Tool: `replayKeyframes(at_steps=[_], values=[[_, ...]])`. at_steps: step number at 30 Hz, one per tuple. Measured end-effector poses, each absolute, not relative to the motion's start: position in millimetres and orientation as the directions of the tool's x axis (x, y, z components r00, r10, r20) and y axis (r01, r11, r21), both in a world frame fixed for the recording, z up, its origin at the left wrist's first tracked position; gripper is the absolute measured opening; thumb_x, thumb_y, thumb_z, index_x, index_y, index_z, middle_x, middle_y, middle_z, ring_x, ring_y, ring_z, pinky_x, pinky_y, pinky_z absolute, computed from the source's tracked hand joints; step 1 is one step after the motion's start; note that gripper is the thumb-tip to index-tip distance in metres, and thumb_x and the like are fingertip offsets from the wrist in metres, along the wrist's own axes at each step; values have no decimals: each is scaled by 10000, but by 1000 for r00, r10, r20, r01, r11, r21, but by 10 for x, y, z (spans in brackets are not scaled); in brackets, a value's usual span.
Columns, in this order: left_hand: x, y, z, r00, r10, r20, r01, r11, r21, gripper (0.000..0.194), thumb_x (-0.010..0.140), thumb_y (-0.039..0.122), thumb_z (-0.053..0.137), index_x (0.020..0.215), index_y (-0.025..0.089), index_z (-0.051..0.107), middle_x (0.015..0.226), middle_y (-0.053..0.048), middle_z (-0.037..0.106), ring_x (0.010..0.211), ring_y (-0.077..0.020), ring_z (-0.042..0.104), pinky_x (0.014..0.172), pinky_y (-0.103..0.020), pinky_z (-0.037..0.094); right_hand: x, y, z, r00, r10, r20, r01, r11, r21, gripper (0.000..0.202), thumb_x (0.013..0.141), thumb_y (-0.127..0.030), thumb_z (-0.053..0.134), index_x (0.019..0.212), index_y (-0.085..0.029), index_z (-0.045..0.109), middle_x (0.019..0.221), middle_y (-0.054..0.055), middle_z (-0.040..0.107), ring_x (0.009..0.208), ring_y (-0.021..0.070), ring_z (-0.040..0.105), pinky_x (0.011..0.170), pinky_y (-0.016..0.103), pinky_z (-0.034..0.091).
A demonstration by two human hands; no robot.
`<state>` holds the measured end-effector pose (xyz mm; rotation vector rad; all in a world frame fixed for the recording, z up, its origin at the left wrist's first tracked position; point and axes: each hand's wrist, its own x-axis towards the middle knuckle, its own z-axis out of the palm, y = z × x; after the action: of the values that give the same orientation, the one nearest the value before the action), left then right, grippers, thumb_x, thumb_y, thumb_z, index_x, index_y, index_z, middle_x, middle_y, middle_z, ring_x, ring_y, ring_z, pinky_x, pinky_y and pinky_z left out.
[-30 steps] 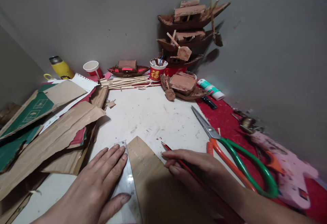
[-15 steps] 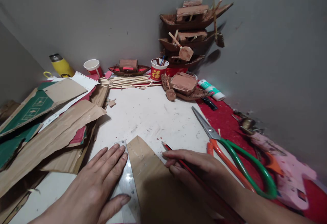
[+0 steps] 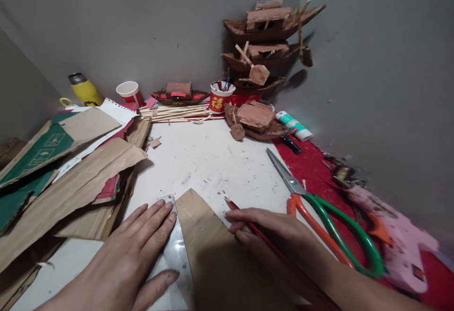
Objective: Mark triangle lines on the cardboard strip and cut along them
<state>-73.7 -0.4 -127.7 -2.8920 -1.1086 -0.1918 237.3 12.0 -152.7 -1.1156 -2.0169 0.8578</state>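
My left hand (image 3: 131, 249) lies flat with fingers stretched out, pressing on a metal ruler (image 3: 182, 266). The ruler runs along the left edge of a brown cardboard piece (image 3: 198, 216) that ends in a point at its far side. Over the right edge of this piece, my right hand (image 3: 283, 235) is closed around a red and black pencil (image 3: 257, 232). The pencil's tip points away from me, up and left, just beyond the cardboard's right edge. Shadow covers the near part of the cardboard.
Large scissors (image 3: 298, 188) with orange and green handles lie at the right. Cardboard scraps (image 3: 88, 173) pile up at the left. Behind are thin sticks (image 3: 177, 112), a brush-holding paper cup (image 3: 217, 100), brown model boats (image 3: 257, 117), a yellow bottle (image 3: 87, 92) and a tube (image 3: 294, 125).
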Motion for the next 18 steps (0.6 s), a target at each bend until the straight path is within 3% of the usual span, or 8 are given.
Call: replayKeyframes(at_steps=[10,18], values=[[-774,-14,-1247,709,695,116,689,-719,93,695,961,391,521,1570,194,247,1597,-101,337,1429,-307,376,1093,-495,422,2346,128,-1485,-402,896,190,470,380,-797,244,939,-148,513,1116,-204,672,822,22,742,632,143,686,590,239,545],[-751,-3,-1277,706,705,69,685,-703,191,824,930,414,602,1589,209,151,1597,-149,312,1441,-346,333,1095,-582,386,2335,134,-1469,-398,899,182,468,369,-803,240,948,-153,507,1111,-212,673,842,30,747,665,157,701,589,247,540]])
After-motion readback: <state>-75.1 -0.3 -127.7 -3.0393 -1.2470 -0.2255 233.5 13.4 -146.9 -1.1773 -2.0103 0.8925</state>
